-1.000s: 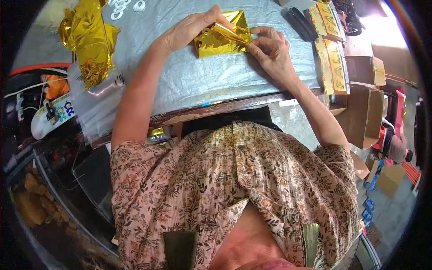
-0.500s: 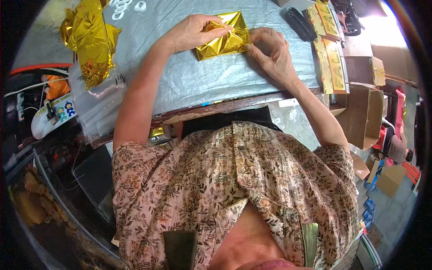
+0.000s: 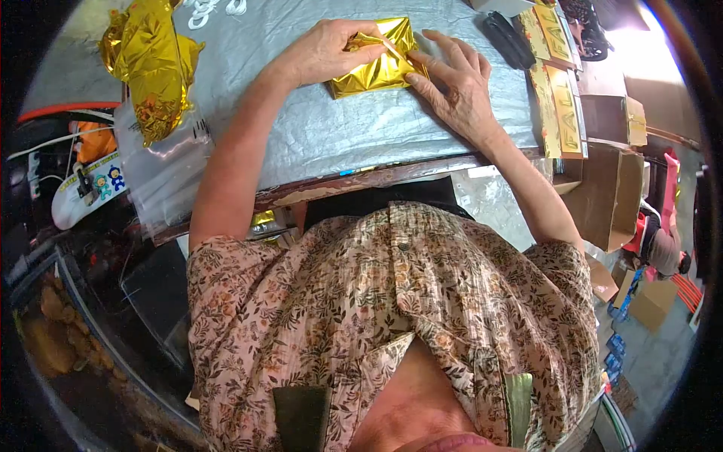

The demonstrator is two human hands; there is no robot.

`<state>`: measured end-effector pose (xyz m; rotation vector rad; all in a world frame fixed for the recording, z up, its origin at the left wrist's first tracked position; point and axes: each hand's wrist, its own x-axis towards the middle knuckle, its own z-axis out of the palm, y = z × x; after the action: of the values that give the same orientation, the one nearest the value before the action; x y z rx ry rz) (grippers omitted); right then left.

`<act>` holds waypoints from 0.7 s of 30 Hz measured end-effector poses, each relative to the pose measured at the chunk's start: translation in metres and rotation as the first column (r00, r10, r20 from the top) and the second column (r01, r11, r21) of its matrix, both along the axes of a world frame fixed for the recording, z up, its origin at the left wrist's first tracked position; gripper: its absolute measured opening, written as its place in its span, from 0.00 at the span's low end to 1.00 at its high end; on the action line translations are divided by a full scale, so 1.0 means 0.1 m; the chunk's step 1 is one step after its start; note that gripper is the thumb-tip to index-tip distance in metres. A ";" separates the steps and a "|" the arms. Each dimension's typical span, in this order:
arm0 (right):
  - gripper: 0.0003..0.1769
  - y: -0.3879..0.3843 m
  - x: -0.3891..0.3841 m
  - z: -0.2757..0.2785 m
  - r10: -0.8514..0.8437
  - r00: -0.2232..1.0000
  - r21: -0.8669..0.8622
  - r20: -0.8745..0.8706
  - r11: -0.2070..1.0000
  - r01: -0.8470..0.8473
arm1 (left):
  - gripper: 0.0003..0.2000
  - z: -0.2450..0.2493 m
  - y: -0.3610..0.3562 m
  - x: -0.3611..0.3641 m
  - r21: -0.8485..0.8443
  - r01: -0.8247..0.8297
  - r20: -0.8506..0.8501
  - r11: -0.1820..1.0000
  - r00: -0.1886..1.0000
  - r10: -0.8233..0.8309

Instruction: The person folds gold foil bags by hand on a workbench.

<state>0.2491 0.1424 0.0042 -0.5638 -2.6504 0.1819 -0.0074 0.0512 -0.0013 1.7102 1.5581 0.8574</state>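
Observation:
A shiny gold foil bag (image 3: 373, 79) lies flat on the silver-grey table cover, creased across its middle. My left hand (image 3: 331, 53) pinches its upper left part, thumb and fingers closed on a gathered fold. A pale narrow strip (image 3: 393, 50) shows at those fingertips; it could be a string or glare, I cannot tell which. On the other side, my right hand (image 3: 457, 84) rests with fingers spread, thumb and index fingertip pressing on the foil's right edge. The outer fingers reach over the table beyond it.
Crumpled gold foil (image 3: 158, 68) and a clear plastic bag (image 3: 169, 169) lie at the table's left end. White loops of string (image 3: 202, 10) sit at the back. On the right are a black pouch (image 3: 509, 41) and boxes marked "FALL" (image 3: 553, 109). Cardboard boxes (image 3: 602, 192) stand beyond.
My right hand has moved from the foil's right edge onto it, its curled fingers now spreading out. The left hand keeps its pinch, and the pale strip shows more clearly.

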 end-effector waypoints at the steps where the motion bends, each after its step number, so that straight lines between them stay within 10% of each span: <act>1: 0.24 0.01 0.00 -0.01 0.031 0.999 0.030 -0.014 0.999 -0.030 | 0.12 0.00 0.00 0.01 0.016 -0.017 0.014 1.000 1.000 0.017; 21: 0.11 0.04 -0.18 -0.13 -0.074 0.992 -0.232 -0.099 0.971 0.050 | 0.12 -0.04 0.08 0.05 0.313 0.009 -0.204 0.950 0.977 0.058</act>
<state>0.2312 0.1462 -0.0091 -0.6898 -2.5205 0.4907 -0.0028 0.0594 -0.0052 2.0687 1.6522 1.0052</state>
